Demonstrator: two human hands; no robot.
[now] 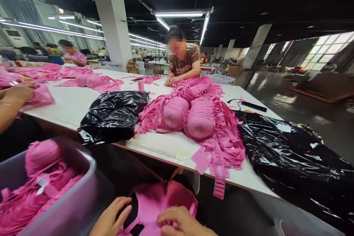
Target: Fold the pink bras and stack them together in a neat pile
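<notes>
A pink bra point(151, 202) lies spread low in front of me, its moulded cups toward the table. My left hand point(110, 217) is at its left side, fingers stretched and apart, close to a strap; its lower part is cut off by the frame. Over the right part of the bra, my right hand point(181, 221) has its fingers bent and pressed onto the pink fabric. On the table beyond, a large stack of nested pink bras point(200, 120) has straps and bands spilling over the front edge.
A grey plastic bin point(92, 166) of pink bras stands at left. Black plastic bags point(114, 114) flank the stack on the white table point(66, 112). A co-worker point(184, 59) leans over the far side; another person's hand point(18, 94) handles pink fabric at left. A thread spool point(141, 86) stands behind.
</notes>
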